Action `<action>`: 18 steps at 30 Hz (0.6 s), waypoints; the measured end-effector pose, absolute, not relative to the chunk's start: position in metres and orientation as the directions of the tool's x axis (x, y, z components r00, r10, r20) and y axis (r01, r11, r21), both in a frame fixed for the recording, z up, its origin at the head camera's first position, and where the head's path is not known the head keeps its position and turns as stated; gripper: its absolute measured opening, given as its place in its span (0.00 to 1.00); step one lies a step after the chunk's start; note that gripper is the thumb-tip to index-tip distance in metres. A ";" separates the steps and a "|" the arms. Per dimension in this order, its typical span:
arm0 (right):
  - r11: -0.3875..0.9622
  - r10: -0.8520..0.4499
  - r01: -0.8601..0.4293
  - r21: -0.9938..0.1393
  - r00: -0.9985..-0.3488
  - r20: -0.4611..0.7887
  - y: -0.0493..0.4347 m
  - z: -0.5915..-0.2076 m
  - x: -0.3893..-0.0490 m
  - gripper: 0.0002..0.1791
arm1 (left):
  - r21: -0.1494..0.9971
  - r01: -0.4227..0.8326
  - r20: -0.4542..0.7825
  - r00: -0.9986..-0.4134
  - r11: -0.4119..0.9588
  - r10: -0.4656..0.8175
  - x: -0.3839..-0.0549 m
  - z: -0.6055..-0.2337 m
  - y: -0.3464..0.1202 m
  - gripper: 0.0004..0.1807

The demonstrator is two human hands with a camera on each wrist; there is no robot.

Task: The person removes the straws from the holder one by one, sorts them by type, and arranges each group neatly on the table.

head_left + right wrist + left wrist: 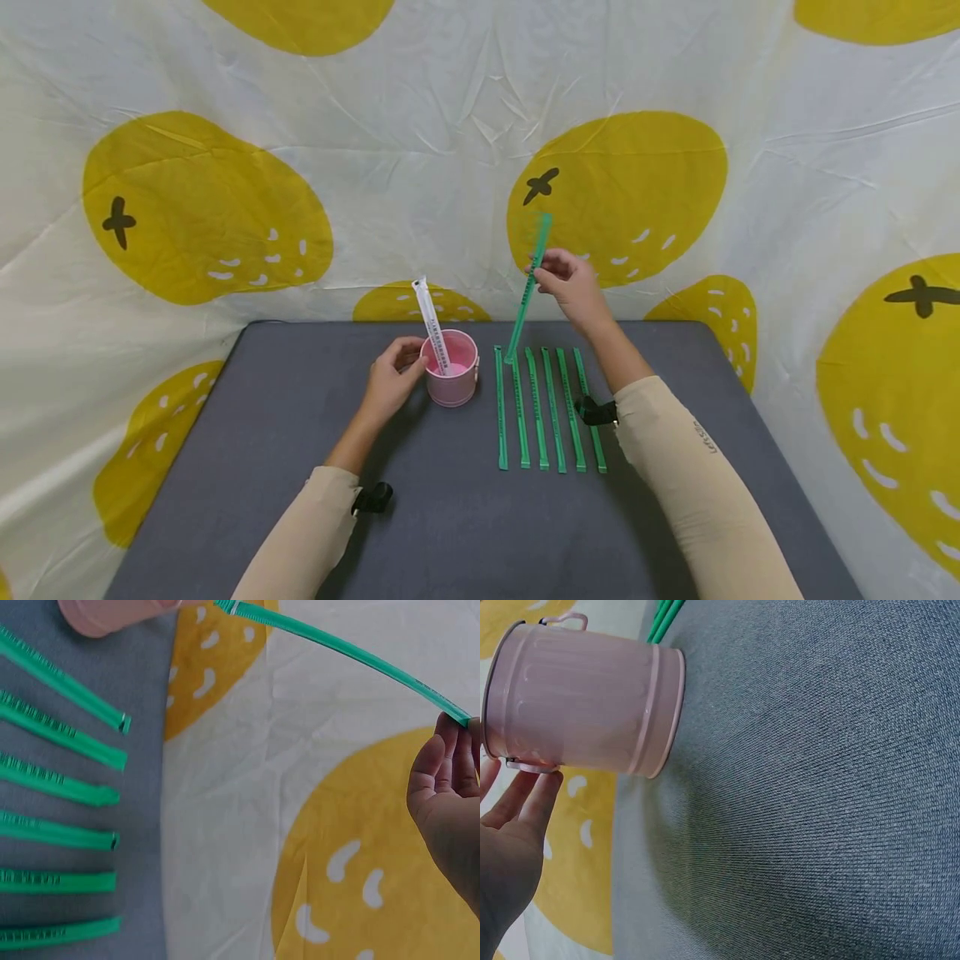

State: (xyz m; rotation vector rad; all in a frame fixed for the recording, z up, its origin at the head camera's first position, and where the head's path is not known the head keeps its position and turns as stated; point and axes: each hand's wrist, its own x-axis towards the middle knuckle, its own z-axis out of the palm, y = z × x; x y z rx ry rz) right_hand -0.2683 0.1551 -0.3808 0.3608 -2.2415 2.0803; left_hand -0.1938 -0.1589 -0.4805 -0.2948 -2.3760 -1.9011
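Observation:
A small pink bucket [452, 390] stands on the table, with a white wrapped straw [432, 327] leaning upright inside it. My left hand [392, 377] holds the bucket at its left side, the fingers at a small side handle [532, 766] and the thumb by the rim. My right hand [572, 286] is raised at the back of the table, pinching a green wrapped straw [527, 293] between thumb and fingers. That straw tilts, its lower end to the right of the bucket; in the right wrist view it [352, 651] bows slightly.
Several green wrapped straws [552, 408] lie side by side on the dark grey table [450, 517], right of the bucket. A white cloth [420, 100] with yellow fruit prints hangs behind and at both sides. The right forearm passes above the rightmost straws.

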 end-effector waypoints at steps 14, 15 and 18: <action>0.154 -0.083 -0.168 -0.974 -0.984 0.157 0.208 -0.407 -0.248 0.17 | 0.964 0.178 0.165 -0.983 0.199 0.080 -0.202 -0.499 -0.160 0.21; 0.175 -0.077 -0.162 -0.971 -0.986 0.151 0.211 -0.409 -0.247 0.17 | 0.963 0.185 0.172 -0.982 0.196 0.081 -0.204 -0.503 -0.161 0.21; 0.239 -0.070 -0.154 -0.959 -0.987 0.142 0.223 -0.416 -0.243 0.20 | 0.961 0.210 0.199 -0.977 0.179 0.081 -0.208 -0.512 -0.162 0.20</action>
